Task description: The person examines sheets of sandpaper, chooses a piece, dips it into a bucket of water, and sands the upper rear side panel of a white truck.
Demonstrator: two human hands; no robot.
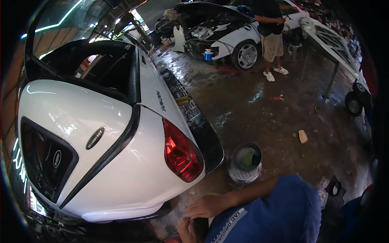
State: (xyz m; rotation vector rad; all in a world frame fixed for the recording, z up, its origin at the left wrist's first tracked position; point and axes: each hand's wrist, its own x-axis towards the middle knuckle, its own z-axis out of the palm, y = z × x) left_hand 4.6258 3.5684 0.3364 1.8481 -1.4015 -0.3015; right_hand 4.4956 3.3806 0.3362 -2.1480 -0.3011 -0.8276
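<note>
At the lower edge my right hand [205,206] reaches in from a blue sleeve, its fingers curled together. Just below it is my left hand [187,229], also closed, its fingertips close to the right ones. Whatever lies between the fingers, if anything, is too small or hidden to make out. Both hands are near the rear corner of a white pickup truck [156,178] with a red tail light [182,153] and a raised rear glass hatch, apart from its body. A dark container of liquid [247,158] with something green in it sits on a perforated metal drum [244,174] beyond my right forearm.
A dark running board [202,133] runs along the truck's side. On the wet floor lies a tan block [302,136]. Another person [272,40] stands near a white car [243,38] with a blue can [208,54] beside it. A white panel [330,44] rests on a stand, right.
</note>
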